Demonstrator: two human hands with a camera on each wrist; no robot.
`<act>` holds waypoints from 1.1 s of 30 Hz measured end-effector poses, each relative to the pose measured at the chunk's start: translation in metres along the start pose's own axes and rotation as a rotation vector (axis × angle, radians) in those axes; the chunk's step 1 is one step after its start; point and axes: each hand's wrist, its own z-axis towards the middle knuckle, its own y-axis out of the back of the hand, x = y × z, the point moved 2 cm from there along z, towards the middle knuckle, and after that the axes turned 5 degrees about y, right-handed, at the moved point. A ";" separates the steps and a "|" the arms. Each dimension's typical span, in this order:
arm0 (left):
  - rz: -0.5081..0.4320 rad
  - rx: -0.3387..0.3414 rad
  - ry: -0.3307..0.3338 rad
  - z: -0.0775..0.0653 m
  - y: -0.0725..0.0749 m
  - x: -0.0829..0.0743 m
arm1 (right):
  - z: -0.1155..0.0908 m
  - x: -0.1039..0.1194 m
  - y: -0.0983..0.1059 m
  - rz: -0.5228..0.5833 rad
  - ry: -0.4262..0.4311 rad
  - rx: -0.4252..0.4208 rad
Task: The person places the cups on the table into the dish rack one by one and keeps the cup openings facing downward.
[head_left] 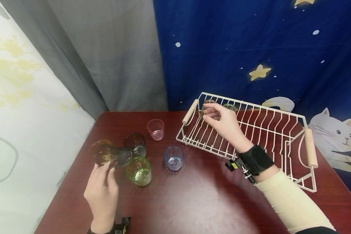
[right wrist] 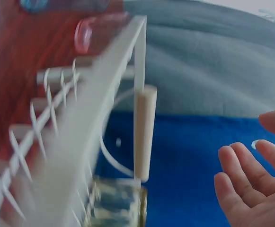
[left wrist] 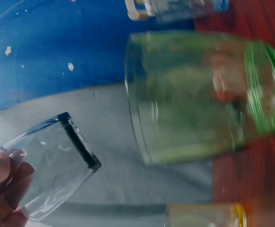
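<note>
My left hand (head_left: 101,193) grips a grey-tinted glass (head_left: 120,157) tilted on its side above the table; the left wrist view shows thumb and fingers at its rim, its thick dark base (left wrist: 80,144) pointing away. An amber glass (head_left: 100,143) overlaps it in the head view, and a green glass (head_left: 138,174) stands just to the right. Over the left end of the white dish rack (head_left: 254,105), my right hand (head_left: 223,120) has its fingers spread apart, holding nothing. Close by its fingertips, an amber-rimmed glass (right wrist: 111,203) sits in the rack, beside a green-rimmed glass (head_left: 229,106).
A dark glass (head_left: 135,143), a pink glass (head_left: 156,130) and a blue glass (head_left: 174,159) stand on the red-brown table (head_left: 187,204). Wooden handles (head_left: 311,148) rise at both rack ends. Behind hang grey and blue curtains (head_left: 210,52).
</note>
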 end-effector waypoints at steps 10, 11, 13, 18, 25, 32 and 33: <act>-0.118 0.021 -0.005 -0.005 -0.017 -0.022 | -0.028 0.016 -0.023 0.225 -0.050 0.048; -0.126 0.027 -0.005 -0.006 -0.019 -0.025 | -0.031 0.018 -0.026 0.229 -0.045 0.055; -0.147 0.036 -0.006 -0.007 -0.021 -0.029 | -0.038 0.021 -0.032 0.241 -0.040 0.073; -0.215 0.047 -0.028 -0.013 -0.028 -0.039 | -0.054 0.025 -0.045 0.302 -0.031 0.114; -0.260 0.087 -0.037 -0.017 -0.037 -0.049 | -0.073 0.026 -0.061 0.391 0.002 0.167; -0.260 0.150 -0.036 -0.022 -0.041 -0.061 | -0.087 0.026 -0.071 0.529 0.000 0.215; -0.262 0.159 -0.037 -0.023 -0.042 -0.063 | -0.089 0.026 -0.071 0.552 -0.005 0.221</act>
